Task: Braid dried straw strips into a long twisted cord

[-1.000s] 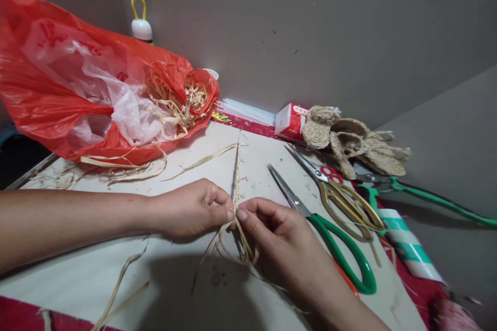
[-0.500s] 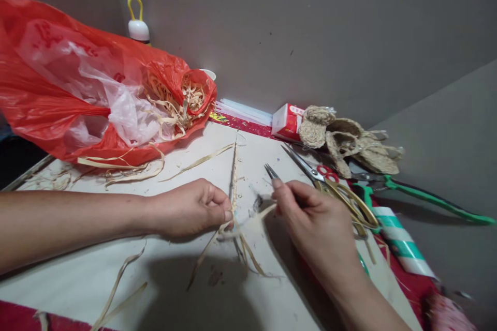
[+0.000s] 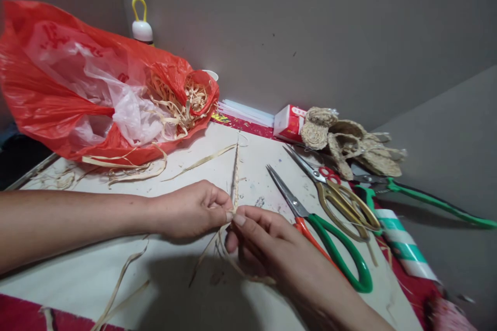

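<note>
A thin straw braid [image 3: 235, 178] runs toward me down the white board [image 3: 186, 274], its far end near a thin loop of thread. My left hand [image 3: 200, 209] is closed, thumb and forefinger pinching the braid's near end. Right beside it, my right hand [image 3: 264, 238] is closed too, its fingertips meeting at the same spot on the loose straw strands. These strands [image 3: 202, 256] fan out below both hands; the exact crossing is hidden by the fingers. Scissors with green and orange handles [image 3: 326, 232] lie just beyond my right hand.
A red plastic bag [image 3: 50, 88] with straw inside spreads over the back left. Along the right lie gold-handled scissors [image 3: 341, 201], green-handled pliers [image 3: 435, 204], woven straw pieces [image 3: 349, 145], a red-and-white box [image 3: 287, 123] and a green-striped roll [image 3: 406, 243]. Loose straw [image 3: 120, 284] lies front left.
My right hand has moved left, from over the green-and-orange scissors to the braid's end beside my left hand, uncovering the scissors. My left hand keeps its pinch.
</note>
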{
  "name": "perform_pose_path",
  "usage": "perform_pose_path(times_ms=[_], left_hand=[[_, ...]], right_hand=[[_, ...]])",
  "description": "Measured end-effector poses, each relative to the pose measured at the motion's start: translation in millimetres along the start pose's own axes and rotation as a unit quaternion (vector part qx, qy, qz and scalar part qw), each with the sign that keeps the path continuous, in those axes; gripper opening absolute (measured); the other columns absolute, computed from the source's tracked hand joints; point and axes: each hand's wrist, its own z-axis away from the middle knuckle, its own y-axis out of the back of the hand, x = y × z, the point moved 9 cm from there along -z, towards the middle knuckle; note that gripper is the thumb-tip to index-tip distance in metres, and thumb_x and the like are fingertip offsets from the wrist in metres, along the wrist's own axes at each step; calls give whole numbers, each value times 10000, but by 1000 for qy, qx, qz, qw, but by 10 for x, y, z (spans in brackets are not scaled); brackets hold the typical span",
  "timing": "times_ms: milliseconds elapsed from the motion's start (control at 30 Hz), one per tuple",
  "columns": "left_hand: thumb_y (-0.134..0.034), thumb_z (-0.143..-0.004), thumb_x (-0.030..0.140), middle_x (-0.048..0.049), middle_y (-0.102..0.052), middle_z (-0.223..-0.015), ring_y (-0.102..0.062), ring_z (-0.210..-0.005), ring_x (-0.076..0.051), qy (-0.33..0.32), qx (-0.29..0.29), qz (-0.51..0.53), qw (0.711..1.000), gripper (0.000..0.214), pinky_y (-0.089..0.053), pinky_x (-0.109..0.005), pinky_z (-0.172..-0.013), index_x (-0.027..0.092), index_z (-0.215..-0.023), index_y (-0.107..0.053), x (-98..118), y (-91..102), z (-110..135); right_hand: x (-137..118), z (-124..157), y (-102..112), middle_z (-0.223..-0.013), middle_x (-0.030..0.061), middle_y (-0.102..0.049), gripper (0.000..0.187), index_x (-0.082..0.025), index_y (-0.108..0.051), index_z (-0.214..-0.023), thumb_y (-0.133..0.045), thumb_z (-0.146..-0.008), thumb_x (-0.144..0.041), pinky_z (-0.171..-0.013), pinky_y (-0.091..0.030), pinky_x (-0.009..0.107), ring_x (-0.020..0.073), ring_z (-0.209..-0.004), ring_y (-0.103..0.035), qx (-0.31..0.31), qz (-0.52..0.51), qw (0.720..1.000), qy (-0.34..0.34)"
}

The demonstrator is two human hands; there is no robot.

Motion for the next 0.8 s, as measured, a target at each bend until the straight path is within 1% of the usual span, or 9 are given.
perform_pose_path(times_ms=[67,100,167,267,333,467,600,700,800], left_hand=[[-487,-816,372,76,-322,-519,-237,-460,-49,15,13,-19,1000,267,-176,-191,-434,148,-669,-478,-13,27,5],[-488,-814,371,77,-317,-520,-236,-457,-49,18,16,-26,999,263,-174,-190,-431,149,-673,-476,-9,35,6],[-466,-825,364,74,-328,-526,-246,-462,-51,14,7,-42,999,260,-189,-186,-436,143,-693,-500,12,26,3],[-454,-833,341,68,-349,-542,-275,-483,-55,9,-6,-84,996,246,-226,-180,-460,135,-724,-533,36,17,-2],[-463,-827,326,67,-357,-556,-294,-500,-56,2,-1,-117,993,227,-250,-178,-480,139,-713,-525,55,34,-3],[-445,-830,307,62,-357,-567,-315,-522,-64,-11,12,-175,984,219,-267,-180,-487,145,-714,-537,105,50,6],[-423,-828,271,56,-379,-551,-336,-519,-69,-14,15,-216,976,227,-259,-185,-477,144,-760,-598,169,33,30],[-411,-814,243,57,-394,-515,-332,-484,-68,9,13,-217,976,238,-264,-188,-467,147,-772,-626,187,27,59],[-401,-789,237,52,-453,-506,-348,-421,-65,73,-5,-164,984,227,-292,-189,-437,150,-764,-609,124,-7,99]], right_hand=[[-14,-19,27,-515,-65,-348,379,-165,-477,-680,-442,-866,-494,-422,-216,187,56,-448,-275,4,2,1000,17],[-22,-29,57,-535,-67,-329,370,-167,-460,-674,-460,-859,-487,-423,-210,186,56,-461,-258,10,7,1000,23],[-15,-48,100,-540,-70,-306,359,-168,-470,-691,-473,-852,-489,-417,-197,185,59,-465,-240,10,28,999,20],[35,-74,117,-488,-79,-287,382,-169,-504,-693,-459,-847,-515,-394,-159,192,57,-422,-217,-7,49,999,-1],[64,-89,113,-466,-83,-284,394,-172,-491,-658,-466,-840,-521,-384,-141,198,53,-401,-200,-14,31,999,-10],[104,-115,77,-429,-89,-282,374,-179,-478,-620,-510,-820,-493,-368,-110,210,50,-372,-175,-19,-52,998,-21],[129,-132,85,-406,-87,-286,331,-172,-501,-587,-530,-809,-416,-372,-91,220,49,-367,-166,10,-94,995,-15],[161,-133,113,-392,-85,-281,302,-168,-509,-557,-525,-793,-356,-377,-93,223,51,-370,-176,46,-89,995,-7],[177,-131,113,-386,-81,-296,268,-164,-548,-570,-511,-783,-321,-380,-113,221,55,-375,-200,68,-79,995,1]])
